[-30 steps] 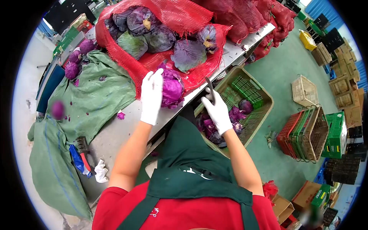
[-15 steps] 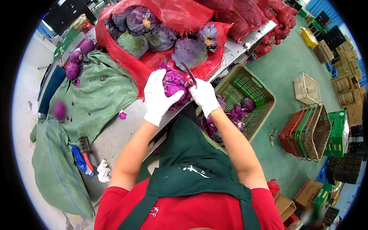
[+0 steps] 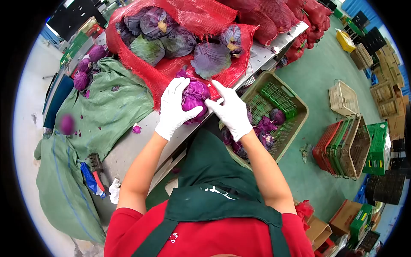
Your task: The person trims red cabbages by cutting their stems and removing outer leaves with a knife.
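A peeled red cabbage [image 3: 195, 96] with glossy purple leaves sits at the table's front edge. My left hand [image 3: 173, 105], in a white glove, is closed around its left side, with the thumb across the near face. At the cabbage's right side is my right hand [image 3: 231, 111], also gloved. Its index finger and thumb are apart and point at the cabbage; the other fingers are folded underneath. The knife seen earlier in it cannot be made out now. Just behind, an open red mesh sack [image 3: 171, 70] holds several unpeeled cabbages [image 3: 212, 60].
A green-brown crate [image 3: 295, 122] with purple cabbages stands below the table edge on the right. Green woven sacking [image 3: 107, 98] covers the table's left, with a black-and-red handled tool [image 3: 96, 169] nearby. More full red sacks [image 3: 265, 21] lie at the back. Stacked crates [image 3: 342, 145] stand on the floor.
My right hand has turned and its index finger has straightened; the dark knife that pointed up from it is out of sight. My left hand has shifted slightly on the cabbage.
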Motion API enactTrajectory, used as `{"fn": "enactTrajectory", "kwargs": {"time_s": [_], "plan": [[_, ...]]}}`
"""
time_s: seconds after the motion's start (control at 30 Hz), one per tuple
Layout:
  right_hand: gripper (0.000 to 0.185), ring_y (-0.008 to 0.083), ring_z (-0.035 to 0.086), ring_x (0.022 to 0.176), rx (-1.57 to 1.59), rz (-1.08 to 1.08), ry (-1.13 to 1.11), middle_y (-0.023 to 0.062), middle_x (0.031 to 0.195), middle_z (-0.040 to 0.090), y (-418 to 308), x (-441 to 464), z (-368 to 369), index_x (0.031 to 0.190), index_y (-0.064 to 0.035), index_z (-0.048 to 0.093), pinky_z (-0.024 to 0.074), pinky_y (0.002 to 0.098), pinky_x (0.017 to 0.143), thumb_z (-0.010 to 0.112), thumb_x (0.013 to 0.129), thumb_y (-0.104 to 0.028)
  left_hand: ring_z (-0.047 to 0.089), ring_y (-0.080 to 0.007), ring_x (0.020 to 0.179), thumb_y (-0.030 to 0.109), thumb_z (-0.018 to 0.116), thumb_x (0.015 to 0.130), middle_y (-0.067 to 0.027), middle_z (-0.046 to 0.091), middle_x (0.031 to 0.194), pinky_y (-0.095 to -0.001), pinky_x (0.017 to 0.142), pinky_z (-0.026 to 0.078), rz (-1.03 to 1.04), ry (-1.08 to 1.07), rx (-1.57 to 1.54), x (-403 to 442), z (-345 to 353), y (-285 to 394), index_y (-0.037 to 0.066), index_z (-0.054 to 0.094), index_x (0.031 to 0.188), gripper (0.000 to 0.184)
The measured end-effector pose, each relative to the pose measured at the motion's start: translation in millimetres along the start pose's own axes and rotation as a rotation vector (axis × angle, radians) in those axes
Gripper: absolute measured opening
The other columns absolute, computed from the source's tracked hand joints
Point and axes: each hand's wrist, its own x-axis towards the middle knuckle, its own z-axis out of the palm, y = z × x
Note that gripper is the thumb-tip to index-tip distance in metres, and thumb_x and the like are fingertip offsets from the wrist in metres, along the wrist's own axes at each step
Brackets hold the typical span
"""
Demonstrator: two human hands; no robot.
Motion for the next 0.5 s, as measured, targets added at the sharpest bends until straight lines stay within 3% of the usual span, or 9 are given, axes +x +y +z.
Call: {"fn": "enactTrajectory", "kwargs": {"time_s": [0.23,0.3,0.37,0.43,0.5], "plan": [[0.051,0.0251,0.066,0.073,-0.113,-0.119,-0.096,0.0129,0.088,0.067,-6,13,12,0.13,-0.0085,0.061,0.0539,0.035,0.071,0.072,0.085,-0.03,0.042,-0.0357,0.135,0.054,0.079,0.069,-0.0175,0.048,0.139,-0.0468,0.112,0.033,0.0,0.004,0.028,-4,-2,2,0.005,0.049,0.138,0.09],[0.041,0.0326,0.067,0.076,-0.027,-0.176,-0.127,0.0139,0.08,0.066,-2,15,7,0.121,-0.0072,0.062,0.0538,0.0418,0.069,0.065,0.088,-0.032,0.041,-0.0357,0.135,0.055,0.079,0.068,-0.017,0.048,0.14,-0.0467,0.113,0.032,0.03,0.003,0.053,-4,-1,1,0.006,0.049,0.138,0.091],[0.035,0.0332,0.068,0.078,0.019,-0.12,-0.178,0.015,0.082,0.067,2,20,1,0.113,-0.0061,0.065,0.0538,0.0426,0.071,0.064,0.087,-0.028,0.041,-0.0354,0.135,0.055,0.079,0.068,-0.0162,0.048,0.139,-0.0467,0.113,0.032,0.035,0.009,0.038,-4,0,1,0.006,0.048,0.138,0.091],[0.029,0.0336,0.068,0.082,0.068,-0.133,-0.112,0.0158,0.086,0.069,7,23,8,0.107,-0.0049,0.067,0.0536,0.0435,0.074,0.063,0.086,-0.024,0.041,-0.0352,0.136,0.046,0.082,0.067,-0.0155,0.047,0.142,-0.0464,0.114,0.032,0.011,-0.001,0.053,-4,-3,5,0.007,0.048,0.139,0.089],[0.023,0.0359,0.068,0.084,-0.099,-0.034,0.0,0.0179,0.09,0.069,16,26,16,0.102,-0.0037,0.067,0.0531,0.0456,0.076,0.058,0.087,-0.018,0.041,-0.0353,0.136,0.045,0.082,0.067,-0.0154,0.047,0.142,-0.0464,0.114,0.032,0.023,0.0,0.038,-7,-3,3,0.008,0.048,0.14,0.089]]}}
